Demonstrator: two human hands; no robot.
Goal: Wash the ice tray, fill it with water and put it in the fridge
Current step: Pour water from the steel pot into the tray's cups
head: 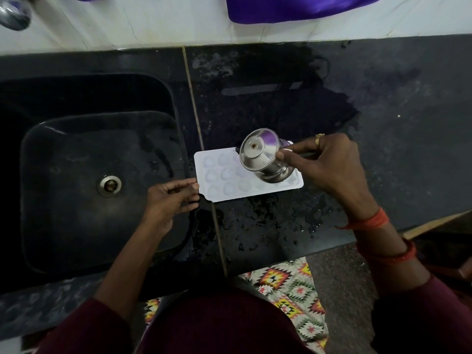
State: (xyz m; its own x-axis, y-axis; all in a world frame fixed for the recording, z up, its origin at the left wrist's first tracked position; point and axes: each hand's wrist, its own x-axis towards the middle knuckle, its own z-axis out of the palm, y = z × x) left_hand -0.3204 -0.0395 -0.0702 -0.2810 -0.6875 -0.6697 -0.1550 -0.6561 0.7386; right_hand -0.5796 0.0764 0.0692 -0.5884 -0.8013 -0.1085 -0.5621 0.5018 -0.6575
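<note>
Fill judged under way: steel cup (265,159) gripped, tilted, by right hand (332,169) over ice tray (222,175) 3 o'clock end; 9 o'clock edge pinched by left hand (166,200). Fridge pending.

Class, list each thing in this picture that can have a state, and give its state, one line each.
ice tray: flat on the counter, cells up
steel cup: tilted over the tray
left hand: pinches the tray's left edge
right hand: grips the steel cup
counter: wet around the tray
sink: drain unplugged, no standing water
</note>
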